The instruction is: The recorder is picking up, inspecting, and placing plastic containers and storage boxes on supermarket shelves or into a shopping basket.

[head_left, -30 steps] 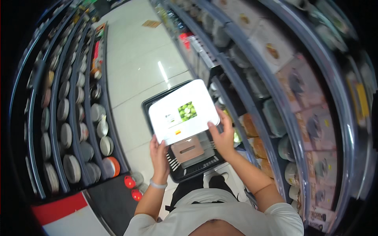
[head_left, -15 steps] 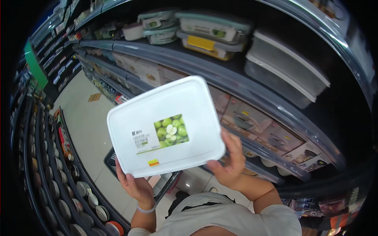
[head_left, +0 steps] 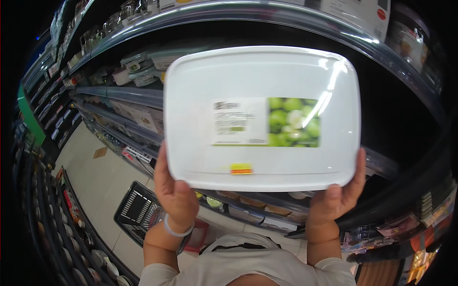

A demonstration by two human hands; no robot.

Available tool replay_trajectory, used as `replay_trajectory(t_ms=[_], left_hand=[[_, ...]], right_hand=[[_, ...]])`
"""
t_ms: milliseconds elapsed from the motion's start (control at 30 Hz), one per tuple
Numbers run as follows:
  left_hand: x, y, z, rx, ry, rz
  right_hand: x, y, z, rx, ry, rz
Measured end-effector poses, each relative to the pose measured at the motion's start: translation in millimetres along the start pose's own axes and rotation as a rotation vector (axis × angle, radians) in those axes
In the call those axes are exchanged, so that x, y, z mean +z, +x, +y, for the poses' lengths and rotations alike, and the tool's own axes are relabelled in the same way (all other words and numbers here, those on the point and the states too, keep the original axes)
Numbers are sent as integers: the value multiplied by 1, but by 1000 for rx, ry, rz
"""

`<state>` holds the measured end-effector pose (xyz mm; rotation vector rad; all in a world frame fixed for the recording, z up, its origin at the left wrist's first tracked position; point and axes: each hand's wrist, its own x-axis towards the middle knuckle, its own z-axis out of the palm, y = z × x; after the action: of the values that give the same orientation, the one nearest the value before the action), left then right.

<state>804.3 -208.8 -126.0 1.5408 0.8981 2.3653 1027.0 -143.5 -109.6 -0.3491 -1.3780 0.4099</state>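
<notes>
A large white rectangular food container point(head_left: 200, 162) is held up in front of me, its lid facing me. A label with a picture of green apples is on the lid, and a small yellow and orange price sticker sits below it. My left hand point(head_left: 176, 195) grips the lower left corner, thumb on the near edge and fingers along the side. My right hand point(head_left: 336, 200) grips the lower right corner in the same way. A pale band circles my left wrist. The container covers much of the shelf behind it.
Stacked lidded food boxes point(head_left: 138, 69) stand on the shelf behind, to the left. A black shopping basket point(head_left: 136, 209) is on the floor at lower left. Racks of dishes point(head_left: 62, 238) line the left side. Glassware point(head_left: 114, 24) stands on a higher shelf.
The container has been raised and moved right toward the shelf, and turned from tilted to nearly level. Both hands moved with it, still gripping its corners. The basket shows more fully.
</notes>
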Motion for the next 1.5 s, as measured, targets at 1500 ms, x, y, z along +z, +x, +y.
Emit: replay_trajectory(t_ms=[1500], left_hand=[[182,67,-85,-316,170,-502]], right_hand=[[-132,94,65,326,-915,202]])
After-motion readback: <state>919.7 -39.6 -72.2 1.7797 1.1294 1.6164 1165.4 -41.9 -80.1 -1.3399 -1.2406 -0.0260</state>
